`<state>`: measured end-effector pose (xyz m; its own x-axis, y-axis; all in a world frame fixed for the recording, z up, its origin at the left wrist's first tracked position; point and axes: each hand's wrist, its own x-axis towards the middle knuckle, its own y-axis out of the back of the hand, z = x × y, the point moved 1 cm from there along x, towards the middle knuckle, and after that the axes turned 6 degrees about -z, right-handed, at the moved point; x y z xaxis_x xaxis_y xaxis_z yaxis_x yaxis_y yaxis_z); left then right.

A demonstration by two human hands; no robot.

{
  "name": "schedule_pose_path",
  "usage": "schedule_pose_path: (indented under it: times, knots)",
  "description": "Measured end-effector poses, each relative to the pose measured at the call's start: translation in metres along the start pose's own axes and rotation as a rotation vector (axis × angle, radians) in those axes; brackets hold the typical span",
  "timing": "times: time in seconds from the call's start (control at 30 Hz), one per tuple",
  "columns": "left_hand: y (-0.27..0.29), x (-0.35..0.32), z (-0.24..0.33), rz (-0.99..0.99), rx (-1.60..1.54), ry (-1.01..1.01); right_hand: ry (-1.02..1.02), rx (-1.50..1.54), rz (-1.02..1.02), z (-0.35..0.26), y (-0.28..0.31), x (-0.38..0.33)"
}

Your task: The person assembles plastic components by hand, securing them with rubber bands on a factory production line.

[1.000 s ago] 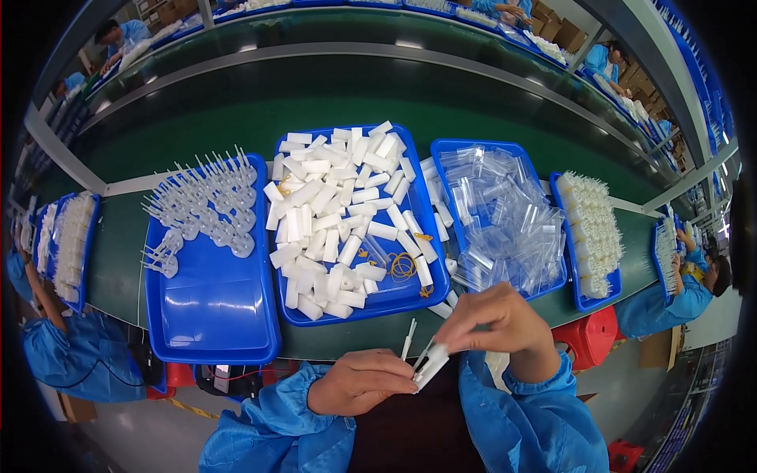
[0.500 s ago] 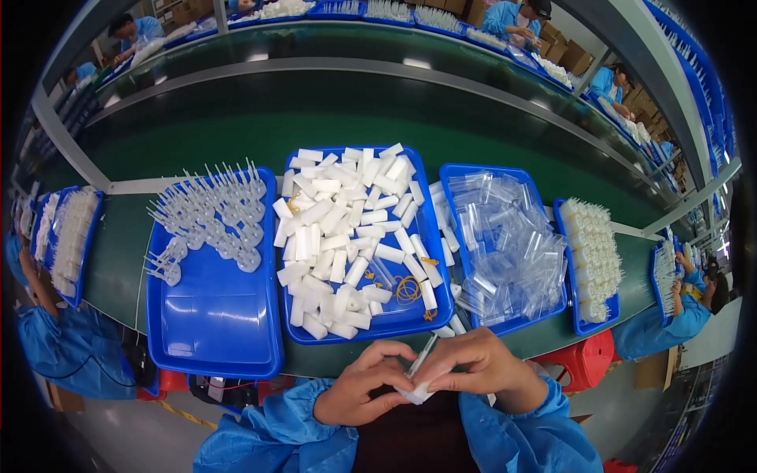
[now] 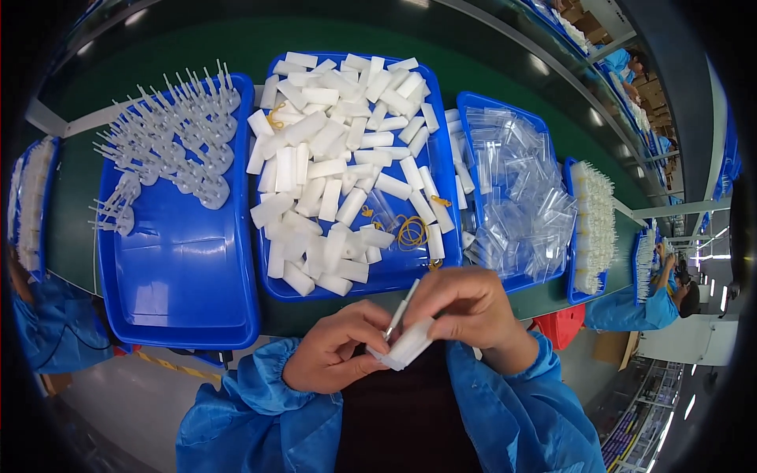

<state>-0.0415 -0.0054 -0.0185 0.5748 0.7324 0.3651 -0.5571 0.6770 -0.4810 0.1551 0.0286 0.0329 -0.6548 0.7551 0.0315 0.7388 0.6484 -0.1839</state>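
Observation:
My left hand point(image 3: 337, 353) and my right hand point(image 3: 467, 309) meet close to my chest, below the table edge. Between them they hold a small white rectangular block point(image 3: 407, 344) with a thin white stick point(image 3: 402, 308) poking up from it. The right fingers pinch the stick and block from above; the left fingers grip the block's lower end. Straight ahead lies a blue tray point(image 3: 394, 272) heaped with several similar white blocks point(image 3: 331, 165) and a few yellow rubber bands point(image 3: 410, 232).
A blue tray point(image 3: 185, 292) on the left holds clear pronged plastic pieces point(image 3: 169, 146). To the right stands a blue tray of clear plastic bags point(image 3: 516, 193), then a tray of white sticks point(image 3: 593, 225). A green conveyor runs behind. Other workers in blue sit at both sides.
My right hand came down from the tray edge to meet the left hand, and both now hold the block and stick together. The view has tilted and moved closer to the trays.

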Motion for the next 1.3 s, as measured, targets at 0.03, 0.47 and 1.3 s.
schedule_pose_path:
  times: [0.03,0.47,1.3]
  knots:
    - [0.000,-0.005,-0.001,0.059,-0.027,0.000,-0.019,0.011,0.097,-0.002,0.000,0.007]
    - [0.004,-0.023,0.009,0.403,0.150,-0.033,0.108,-1.343,0.269,0.026,0.007,0.051]
    - [-0.024,0.016,0.001,0.096,0.491,-0.017,-0.039,0.602,0.310,0.008,0.029,-0.017]
